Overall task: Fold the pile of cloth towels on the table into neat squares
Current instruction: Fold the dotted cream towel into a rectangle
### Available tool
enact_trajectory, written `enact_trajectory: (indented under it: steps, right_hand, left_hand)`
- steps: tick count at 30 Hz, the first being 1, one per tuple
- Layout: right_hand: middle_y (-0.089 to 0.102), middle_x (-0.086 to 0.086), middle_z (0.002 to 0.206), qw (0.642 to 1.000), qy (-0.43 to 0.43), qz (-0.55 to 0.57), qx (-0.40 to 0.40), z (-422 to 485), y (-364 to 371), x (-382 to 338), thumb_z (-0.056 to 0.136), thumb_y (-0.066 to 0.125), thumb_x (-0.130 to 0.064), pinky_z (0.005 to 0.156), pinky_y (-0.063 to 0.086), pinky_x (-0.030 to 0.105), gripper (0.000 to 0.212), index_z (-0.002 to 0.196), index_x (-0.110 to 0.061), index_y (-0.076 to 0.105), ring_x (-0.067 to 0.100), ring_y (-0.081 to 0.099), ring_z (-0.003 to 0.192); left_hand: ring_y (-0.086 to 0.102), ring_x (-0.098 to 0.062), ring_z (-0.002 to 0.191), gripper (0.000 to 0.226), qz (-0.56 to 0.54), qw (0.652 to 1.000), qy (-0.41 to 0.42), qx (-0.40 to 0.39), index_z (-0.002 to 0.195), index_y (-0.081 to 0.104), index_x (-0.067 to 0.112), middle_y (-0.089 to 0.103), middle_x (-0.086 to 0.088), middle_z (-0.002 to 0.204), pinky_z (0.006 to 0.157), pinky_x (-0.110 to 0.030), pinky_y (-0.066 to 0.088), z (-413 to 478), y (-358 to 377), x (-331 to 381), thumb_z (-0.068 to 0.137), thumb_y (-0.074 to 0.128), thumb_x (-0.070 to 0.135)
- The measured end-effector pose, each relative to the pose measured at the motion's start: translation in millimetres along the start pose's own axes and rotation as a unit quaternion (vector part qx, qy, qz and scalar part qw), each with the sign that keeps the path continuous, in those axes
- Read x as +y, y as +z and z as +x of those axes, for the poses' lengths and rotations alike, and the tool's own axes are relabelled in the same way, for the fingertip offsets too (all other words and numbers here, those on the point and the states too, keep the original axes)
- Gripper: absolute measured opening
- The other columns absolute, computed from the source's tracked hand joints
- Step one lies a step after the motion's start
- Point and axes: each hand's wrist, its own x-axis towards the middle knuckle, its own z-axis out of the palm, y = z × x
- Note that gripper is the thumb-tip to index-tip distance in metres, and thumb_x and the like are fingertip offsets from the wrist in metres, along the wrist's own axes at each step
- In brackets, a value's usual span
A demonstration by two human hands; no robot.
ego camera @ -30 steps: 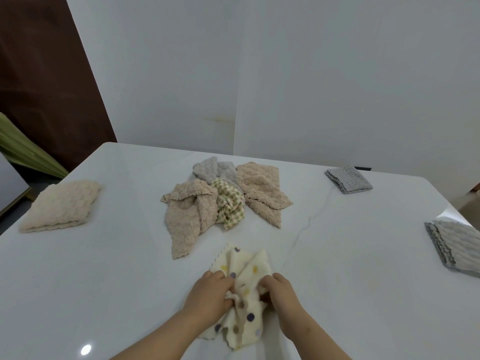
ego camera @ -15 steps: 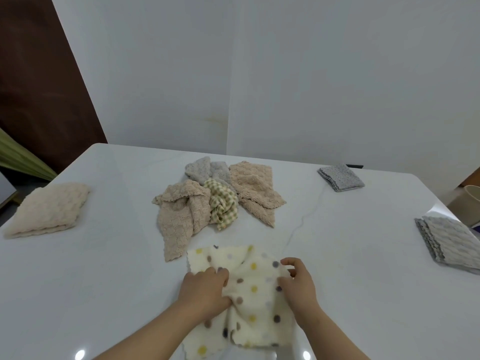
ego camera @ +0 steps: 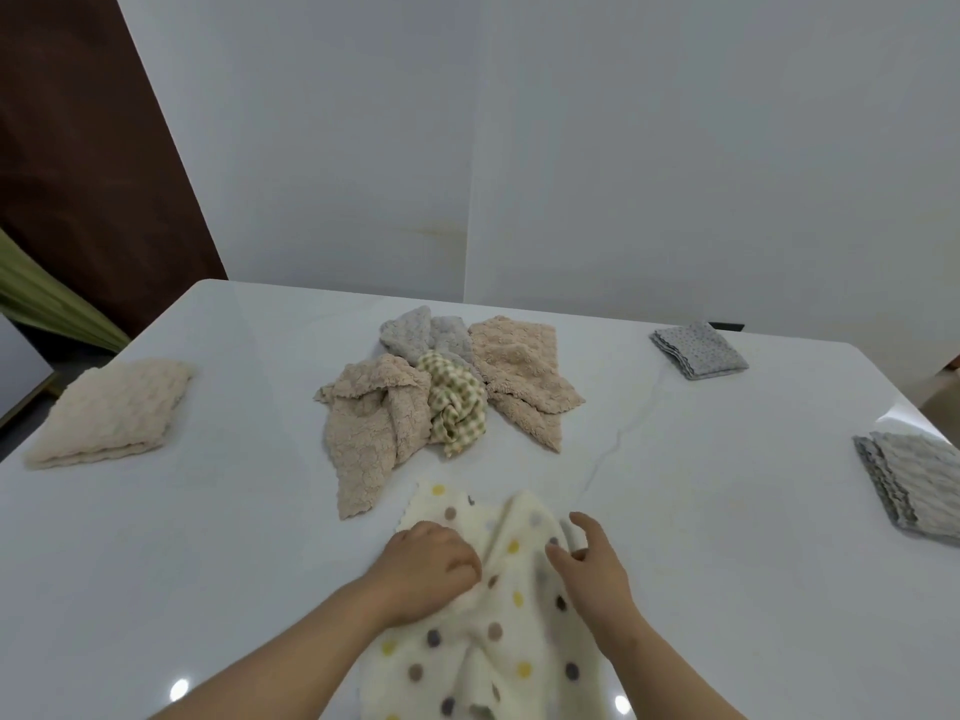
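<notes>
Hands [ego camera: 431, 569] [ego camera: 597, 579] hold one dotted towel [ego camera: 498, 662]; pile [ego camera: 374, 423] has four towels; three folded stacks [ego camera: 109, 407].

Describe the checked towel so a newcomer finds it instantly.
On the white table, find the loose heap of towels at the centre. The checked towel lies crumpled at its front, between two beige towels and before a grey one. It alone carries a green-and-cream check; its neighbours are plain.

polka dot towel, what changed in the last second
The polka-dot towel went from bunched between both hands to spread out, and now a ridge has risen between them again. The left hand grips the cloth; the grip of the right hand is blurred. The central pile and the folded towels stayed put.
</notes>
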Motion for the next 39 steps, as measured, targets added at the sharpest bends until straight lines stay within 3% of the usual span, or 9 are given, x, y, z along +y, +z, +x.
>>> enact_trajectory:
  steps: [4,8,13,18,22,31,34,36,39]
  right_hand:
    - [0.059,-0.002,0.097,0.999,-0.040,-0.025,-0.020,2,4,-3,0.087,0.047,-0.005,0.075,0.050,0.028,0.035,0.103,-0.035,0.057,0.014,0.054,0.076]
    - [0.059,-0.003,0.108,0.995,-0.082,-0.037,0.044,8,3,2,0.083,0.039,0.007,0.091,0.048,0.033,0.045,0.082,-0.033,0.059,0.017,0.056,0.095]
    - [0.050,-0.004,0.126,0.968,-0.094,-0.192,0.129,9,-11,16,0.084,0.036,0.006,0.078,0.039,0.023,0.046,0.114,-0.019,0.060,0.016,0.044,0.118]
    - [0.036,-0.005,0.142,0.959,-0.059,-0.265,0.083,5,-15,23,0.089,0.038,-0.007,0.092,0.040,0.027,0.047,0.133,-0.021,0.042,0.020,0.037,0.122]
    - [0.012,-0.004,0.155,0.901,-0.106,-0.409,0.097,-1,-14,15,0.090,0.037,-0.016,0.098,0.032,0.029,0.051,0.139,-0.030,0.029,0.022,0.029,0.129]
    - [0.031,-0.013,0.144,0.895,-0.130,-0.422,0.068,-1,-10,17,0.091,0.036,-0.019,0.100,0.030,0.029,0.045,0.135,-0.028,0.036,0.018,0.033,0.126]
    - [0.029,-0.006,0.147,0.897,-0.138,-0.414,0.077,-2,-10,25,0.090,0.041,-0.019,0.102,0.030,0.030,0.048,0.137,-0.027,0.036,0.021,0.033,0.129]
    - [0.049,0.000,0.131,0.901,-0.184,-0.377,0.111,-6,-7,32,0.084,0.053,-0.012,0.091,0.036,0.032,0.041,0.124,-0.022,0.054,0.026,0.047,0.117]
    - [0.063,-0.005,0.078,0.884,-0.264,-0.362,0.132,-11,1,49,0.058,0.076,-0.003,0.062,0.036,0.022,0.031,0.082,-0.021,0.068,0.021,0.062,0.069]
  left_hand:
    - [0.026,-0.017,0.133,0.051,0.089,0.995,-0.017,0.036,0.136,0.035,0.033,0.032,0.009,0.143,0.106,-0.032,0.024,2,7,-7,0.089,0.025,0.050]
    - [0.003,-0.021,0.144,0.054,0.108,0.992,-0.052,0.042,0.143,0.021,0.037,0.008,0.007,0.155,0.115,-0.037,0.008,4,22,-7,0.092,0.039,0.043]
    - [-0.015,-0.025,0.144,0.061,0.101,0.993,-0.058,0.013,0.146,0.010,0.041,-0.007,0.007,0.157,0.117,-0.042,-0.006,9,27,-2,0.092,0.037,0.052]
    - [-0.017,-0.023,0.144,0.060,0.112,0.992,-0.051,0.006,0.146,0.009,0.041,-0.008,0.007,0.158,0.116,-0.042,-0.007,11,29,0,0.092,0.035,0.052]
    - [-0.017,-0.024,0.144,0.067,0.127,0.988,-0.076,0.041,0.147,0.007,0.039,-0.011,0.006,0.157,0.117,-0.043,-0.005,9,31,1,0.087,0.024,0.062]
    - [-0.020,-0.029,0.143,0.065,0.110,0.988,-0.103,0.039,0.147,-0.003,0.039,-0.017,0.000,0.157,0.117,-0.045,-0.006,11,28,-5,0.093,0.028,0.057]
    - [0.006,-0.026,0.144,0.066,0.098,0.988,-0.045,0.111,0.145,0.021,0.032,0.015,0.000,0.156,0.114,-0.044,0.018,5,25,-9,0.084,0.026,0.057]
    - [0.046,-0.019,0.116,0.048,0.094,0.981,0.007,0.172,0.117,0.050,0.034,0.055,0.005,0.121,0.084,-0.032,0.049,-3,25,-12,0.073,0.037,0.049]
    - [0.049,-0.003,0.080,0.018,0.070,0.973,0.091,0.201,0.087,0.061,0.033,0.057,0.014,0.084,0.065,-0.010,0.035,-16,38,-24,0.070,0.061,0.029]
